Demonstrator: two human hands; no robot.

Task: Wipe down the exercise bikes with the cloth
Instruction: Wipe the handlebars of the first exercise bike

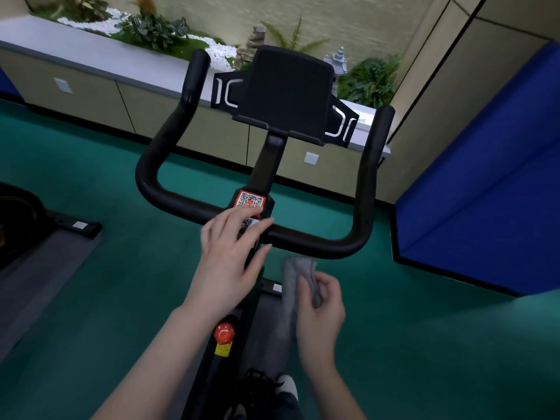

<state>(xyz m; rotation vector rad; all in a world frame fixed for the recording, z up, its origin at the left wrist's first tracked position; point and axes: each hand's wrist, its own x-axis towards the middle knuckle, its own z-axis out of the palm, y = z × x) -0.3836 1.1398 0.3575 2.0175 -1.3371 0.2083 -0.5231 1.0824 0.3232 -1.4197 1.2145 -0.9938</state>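
Standing over the exercise bike (270, 165), we judge the wipe of its handlebar (306, 238) to be only just starting. Our right grip (321, 310) is curled round the bunched grey cloth (294, 275), which hangs just below the handlebar, apart from it. Our left grip (230, 256) holds nothing, fingers straight and spread over the handlebar's middle by the QR stickers (250, 200); whether it presses down we cannot tell. Next, we think, the cloth must rise onto the handlebar and sweep outward.
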